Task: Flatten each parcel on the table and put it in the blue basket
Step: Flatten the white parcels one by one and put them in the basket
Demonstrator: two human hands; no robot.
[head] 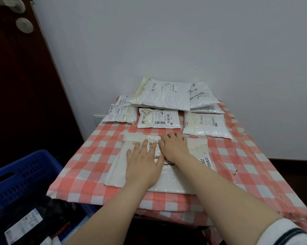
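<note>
I see the counter [89, 156] in a red-white checked cloth [237, 156] against a pale wall [167, 41]. My left hand [144, 163] and right hand [174, 145] press flat, fingers [144, 145] straight, on the near white parcel [117, 170], its label [205, 160] reading "402". The blue basket [25, 174] stands at left.

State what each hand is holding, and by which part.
Nothing is gripped. The left hand and right hand press flat on the middle of the large white parcel.

Soft even indoor light, faint shadows, dark left side, wide-angle bowing at edges, slight softness
</note>
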